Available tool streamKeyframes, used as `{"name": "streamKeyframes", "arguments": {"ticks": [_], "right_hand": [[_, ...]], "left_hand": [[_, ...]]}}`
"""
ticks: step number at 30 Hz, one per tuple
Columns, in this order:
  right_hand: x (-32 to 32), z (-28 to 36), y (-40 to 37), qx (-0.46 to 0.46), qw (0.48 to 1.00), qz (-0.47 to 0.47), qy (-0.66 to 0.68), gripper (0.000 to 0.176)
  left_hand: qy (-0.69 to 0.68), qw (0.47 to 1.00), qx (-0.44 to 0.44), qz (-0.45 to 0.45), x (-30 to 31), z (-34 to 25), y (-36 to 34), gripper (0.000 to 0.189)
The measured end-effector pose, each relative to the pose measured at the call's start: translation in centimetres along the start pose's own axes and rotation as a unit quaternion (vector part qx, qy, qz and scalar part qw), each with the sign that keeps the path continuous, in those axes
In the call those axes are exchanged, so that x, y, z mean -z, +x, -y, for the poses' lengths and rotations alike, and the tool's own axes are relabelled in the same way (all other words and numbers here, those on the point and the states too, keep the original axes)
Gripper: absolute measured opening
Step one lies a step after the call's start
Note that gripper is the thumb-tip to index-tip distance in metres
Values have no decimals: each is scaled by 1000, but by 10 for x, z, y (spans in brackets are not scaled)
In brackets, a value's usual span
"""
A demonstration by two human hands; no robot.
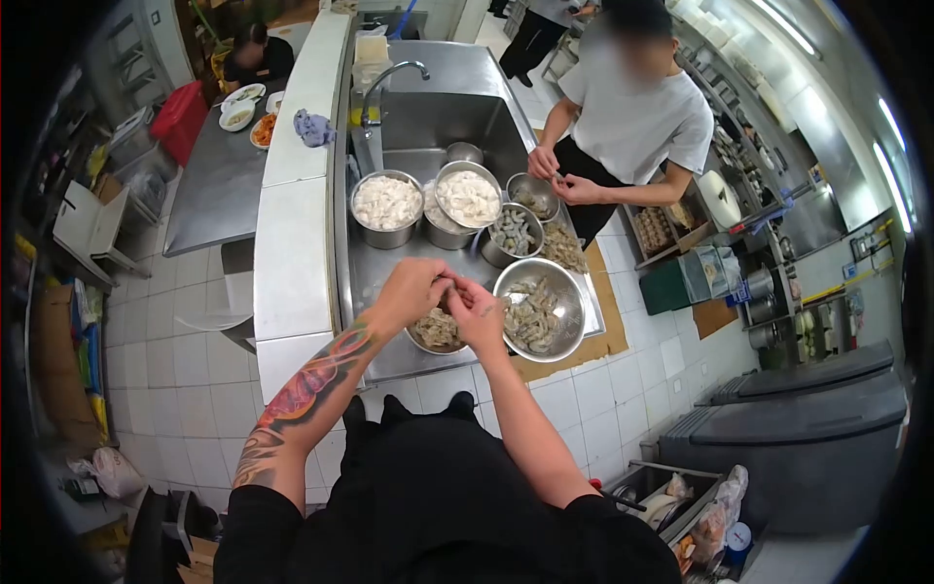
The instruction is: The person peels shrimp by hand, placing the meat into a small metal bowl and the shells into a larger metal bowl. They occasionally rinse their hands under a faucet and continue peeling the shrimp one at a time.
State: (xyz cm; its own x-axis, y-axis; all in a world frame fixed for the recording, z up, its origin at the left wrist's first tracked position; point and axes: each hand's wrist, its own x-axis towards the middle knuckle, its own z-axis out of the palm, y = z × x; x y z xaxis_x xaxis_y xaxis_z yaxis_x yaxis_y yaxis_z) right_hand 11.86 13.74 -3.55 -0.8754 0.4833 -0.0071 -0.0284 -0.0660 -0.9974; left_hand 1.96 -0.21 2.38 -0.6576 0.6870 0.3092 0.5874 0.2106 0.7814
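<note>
Above a bowl of shrimp pieces [435, 331] at the counter's front edge, my left hand [416, 292] and my right hand [477, 310] meet with fingers pinched together. Whatever lies between the fingertips is too small to make out. Just right of my right hand is a wide metal bowl [572, 335] holding grey shrimp. Behind my hands stand a steel pot of pale food [387, 201] and another full container [468, 197], resting partly over a third pot. A pot of grey shrimp [514, 236] stands beyond the wide bowl.
A co-worker in a white shirt [637, 127] stands across the counter, both hands together near a small bowl [533, 195]. Loose shrimp [562, 248] lie by the counter edge. Behind the pots are the sink [443, 122] and faucet [394, 73]. A white ledge [292, 224] runs along the left.
</note>
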Motion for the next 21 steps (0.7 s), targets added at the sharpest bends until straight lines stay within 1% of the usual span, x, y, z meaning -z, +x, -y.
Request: {"name": "streamKeyframes", "arguments": {"ticks": [2, 3, 4, 6, 7, 8, 9, 10, 11, 12, 13, 14, 15, 16, 17, 18, 19, 20, 21], "right_hand": [[-2, 9, -5, 78, 984, 4, -161, 24], [0, 11, -5, 62, 986, 5, -157, 24], [2, 14, -3, 65, 986, 5, -156, 24], [7, 18, -3, 46, 976, 20, -211, 22], [6, 16, -3, 48, 977, 18, -208, 22], [6, 11, -3, 13, 997, 3, -72, 21], [4, 11, -4, -23, 998, -10, 66, 20], [2, 11, -5, -21, 997, -12, 67, 20], [-1, 11, -7, -19, 993, -23, 111, 18], [-4, 14, -9, -17, 987, -34, 155, 17], [-5, 16, -9, -15, 987, -34, 156, 17], [-6, 18, -9, 10, 990, -54, 128, 15], [-8, 20, -9, 35, 992, -73, 99, 14], [-9, 18, -7, 36, 992, -72, 101, 14], [-8, 15, -4, 79, 992, -85, 55, 13], [-8, 14, -2, 121, 988, -97, 9, 12], [-8, 14, -3, 122, 988, -97, 10, 12], [-8, 13, -3, 139, 986, -87, -25, 11], [-8, 12, -4, 157, 983, -77, -60, 10]], "left_hand": [[7, 1000, -24, 6, -3, 2, 0, 16], [7, 1000, -27, 6, -4, 2, 1, 16], [23, 999, -43, 12, -3, 2, 0, 16], [44, 997, -62, 20, -2, -2, -2, 16], [-8, 999, -23, 23, -1, -6, -2, 17], [-60, 998, 16, 27, 0, -9, -1, 17], [-58, 998, 13, 28, 0, -10, 0, 17], [-109, 993, 40, 24, 0, -10, 2, 18], [-159, 985, 68, 19, 0, -10, 3, 18], [-158, 985, 66, 19, -1, -7, 3, 18], [-119, 992, 48, 12, -3, -1, 3, 18], [-79, 996, 29, 5, -4, 4, 4, 17], [-77, 997, 28, 4, -4, 6, 5, 17], [-71, 996, 45, 18, -4, 8, 5, 19], [-65, 995, 63, 32, -4, 10, 5, 22], [-64, 996, 63, 32, -7, 13, 4, 22], [-152, 983, 93, 54, -12, 15, 4, 24], [-239, 960, 122, 76, -15, 17, 3, 27], [-239, 960, 122, 76, -14, 17, 3, 27]]}}
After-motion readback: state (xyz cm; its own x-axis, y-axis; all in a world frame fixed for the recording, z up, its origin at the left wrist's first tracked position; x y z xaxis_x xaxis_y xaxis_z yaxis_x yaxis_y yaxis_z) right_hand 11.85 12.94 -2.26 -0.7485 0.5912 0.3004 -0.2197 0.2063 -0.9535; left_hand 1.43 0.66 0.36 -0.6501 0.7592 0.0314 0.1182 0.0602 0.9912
